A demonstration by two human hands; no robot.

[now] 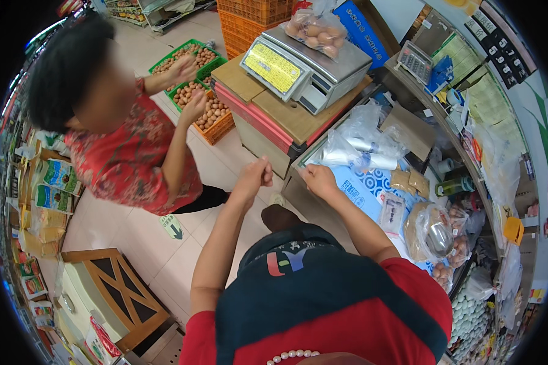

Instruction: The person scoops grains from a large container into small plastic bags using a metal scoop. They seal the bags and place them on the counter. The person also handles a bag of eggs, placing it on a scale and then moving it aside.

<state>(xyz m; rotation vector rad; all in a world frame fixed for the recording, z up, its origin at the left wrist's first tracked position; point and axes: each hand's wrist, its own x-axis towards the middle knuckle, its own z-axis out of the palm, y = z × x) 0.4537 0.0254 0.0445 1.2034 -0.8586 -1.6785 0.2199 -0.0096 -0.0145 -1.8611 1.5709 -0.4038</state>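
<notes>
Both my hands are held out in front of my dark apron (297,283). My left hand (257,175) hovers over the tiled floor, its fingers curled in and nothing visible in them. Close to the near corner of the counter is my right hand (319,181), also curled, with no object seen in it. Rolls of clear plastic bags (360,157) lie on the counter just beyond it. Farther off, a weighing scale (310,68) stands on a wooden-topped stand (274,116). A bag of brown eggs (317,29) rests on the scale's metal platform.
A person in a red patterned top (137,150) stands at the left with both hands raised. Green crates (182,93) and an orange crate (219,127) hold eggs on the floor. A calculator (413,64) sits on the right-hand ledge. A wooden-framed cabinet (123,296) stands lower left.
</notes>
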